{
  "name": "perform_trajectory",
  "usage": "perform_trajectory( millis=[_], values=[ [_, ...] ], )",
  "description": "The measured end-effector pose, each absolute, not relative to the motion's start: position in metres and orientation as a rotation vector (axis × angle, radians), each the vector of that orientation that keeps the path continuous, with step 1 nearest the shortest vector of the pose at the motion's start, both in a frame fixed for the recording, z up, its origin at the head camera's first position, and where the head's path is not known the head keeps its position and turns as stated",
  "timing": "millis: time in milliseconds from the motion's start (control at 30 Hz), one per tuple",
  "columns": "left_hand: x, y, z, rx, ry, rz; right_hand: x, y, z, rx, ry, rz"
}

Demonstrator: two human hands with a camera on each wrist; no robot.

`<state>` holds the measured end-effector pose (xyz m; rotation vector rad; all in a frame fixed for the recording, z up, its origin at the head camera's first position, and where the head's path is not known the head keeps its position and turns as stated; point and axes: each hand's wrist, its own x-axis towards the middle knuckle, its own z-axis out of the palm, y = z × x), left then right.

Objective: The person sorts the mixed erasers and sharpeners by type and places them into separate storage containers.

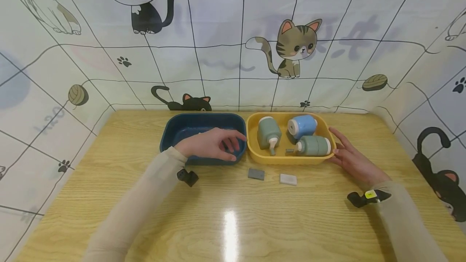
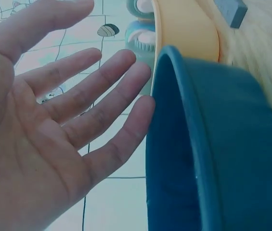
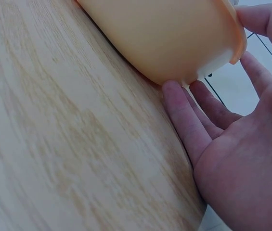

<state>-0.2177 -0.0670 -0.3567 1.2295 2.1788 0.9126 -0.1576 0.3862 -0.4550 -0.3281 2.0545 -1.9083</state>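
My left hand (image 1: 214, 142) hovers over the dark blue basin (image 1: 171, 153), fingers loosely spread and nothing held. In the left wrist view its palm (image 2: 39, 159) faces the camera and the fingertips come near the blue rim. My right hand (image 1: 354, 163) touches the right end of the yellow basin (image 1: 276, 160); the right wrist view shows fairly straight fingers (image 3: 186, 115) against its outer wall. Inside the yellow basin lie a grey-green pump bottle (image 1: 268, 130) at left, another grey-green bottle (image 1: 316, 146) on its side at front right, and a blue bottle (image 1: 305, 125) behind that one.
In front of the basins, a dark grey block (image 1: 256, 174) and a white block (image 1: 288, 179) lie flat on the wooden table (image 1: 233, 213). The two basins stand side by side near the back edge. A cat-printed cloth (image 1: 218, 64) rises behind and at both sides.
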Motion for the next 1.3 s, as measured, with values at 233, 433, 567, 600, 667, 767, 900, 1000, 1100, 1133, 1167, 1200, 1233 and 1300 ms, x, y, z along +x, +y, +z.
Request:
perform_trajectory(
  millis=[233,433,567,600,667,767,900,1000,1100,1133,1167,1200,1233,1300],
  values=[
    [-0.206,-0.063,-0.363,1.255,2.116,0.972,-0.159,0.386,-0.456,-0.355,2.050,-1.915],
    [-0.198,-0.061,-0.371,1.295,2.103,0.970,-0.158,0.385,-0.455,-0.329,2.038,-1.940],
    [-0.194,-0.062,-0.372,1.284,2.070,1.015,-0.157,0.386,-0.455,-0.315,2.031,-1.941],
    [-0.193,-0.062,-0.372,1.272,2.060,1.027,-0.157,0.386,-0.455,-0.315,2.027,-1.940],
    [-0.190,-0.061,-0.374,1.254,2.032,1.049,-0.157,0.386,-0.455,-0.315,2.025,-1.940],
    [-0.187,-0.059,-0.378,1.241,1.997,1.054,-0.157,0.386,-0.455,-0.303,2.027,-1.941],
    [-0.183,-0.055,-0.385,1.232,1.960,1.028,-0.156,0.386,-0.454,-0.297,2.045,-1.926],
    [-0.181,-0.053,-0.389,1.201,1.949,1.011,-0.156,0.385,-0.454,-0.298,2.059,-1.917],
    [-0.180,-0.053,-0.393,1.164,1.950,0.991,-0.156,0.385,-0.454,-0.307,2.060,-1.921],
    [-0.179,-0.053,-0.394,1.160,1.951,0.984,-0.156,0.385,-0.455,-0.311,2.058,-1.924],
    [-0.179,-0.052,-0.395,1.161,1.956,0.974,-0.156,0.385,-0.455,-0.317,2.054,-1.929],
    [-0.178,-0.052,-0.396,1.165,1.958,0.970,-0.156,0.385,-0.455,-0.322,2.050,-1.932],
    [-0.178,-0.052,-0.398,1.171,1.958,0.968,-0.156,0.385,-0.455,-0.329,2.049,-1.932],
    [-0.177,-0.051,-0.400,1.189,1.964,0.967,-0.156,0.385,-0.455,-0.325,2.048,-1.936]
  ],
)
